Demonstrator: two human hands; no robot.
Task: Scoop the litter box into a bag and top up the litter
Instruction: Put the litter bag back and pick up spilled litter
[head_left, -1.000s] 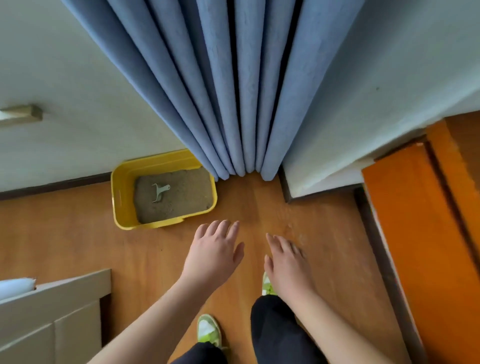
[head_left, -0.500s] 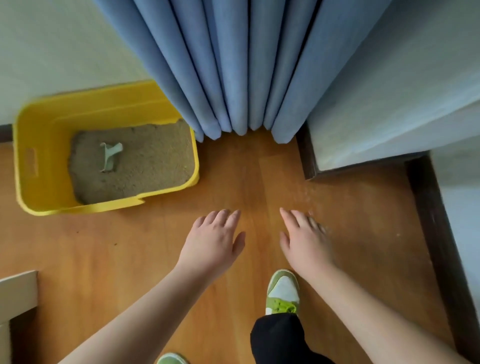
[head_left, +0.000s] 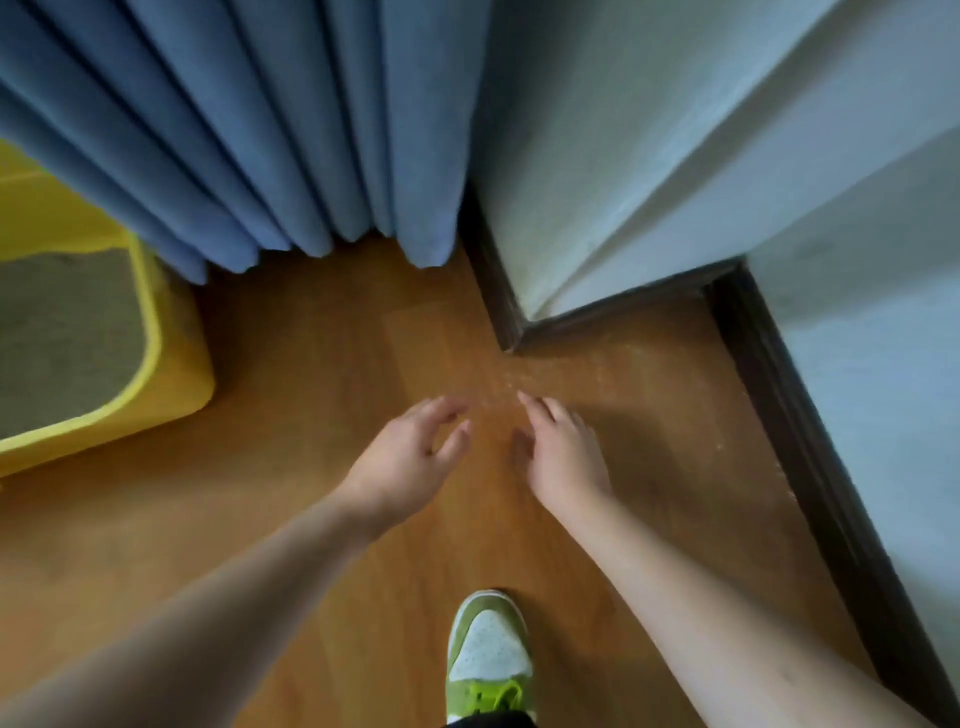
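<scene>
Since the earlier frames the view has been carried forward and to the right, so that the litter box (head_left: 171, 358) is now cut off at the left edge and the scoop seen lying in it before is out of view. Both hands are held out over the floor (head_left: 322, 364), close together but apart; the left hand (head_left: 410, 457) is loosely curled with nothing in it, the right hand (head_left: 563, 452) is relaxed with fingers nearly straight, and neither is touching anything. No scooping has been begun: the step in hand is judged to be the approach, with no bag and no spare litter to be seen. Next, a bag and the scoop are likely to be needed, so a turn back to the left and a crouch toward the box would be called for. The box stands on the floor at the left, its near right corner just beside the curtain (head_left: 260, 135), whose folds hang over its far side. Grey litter (head_left: 57, 332) is seen inside its yellow wall. Its long axis cannot be told with certainty from this cropped view; the visible rim is seen running from the curtain toward the lower left. A green shoe (head_left: 488, 654) is planted below the hands, pointed toward the wall (head_left: 649, 156).
</scene>
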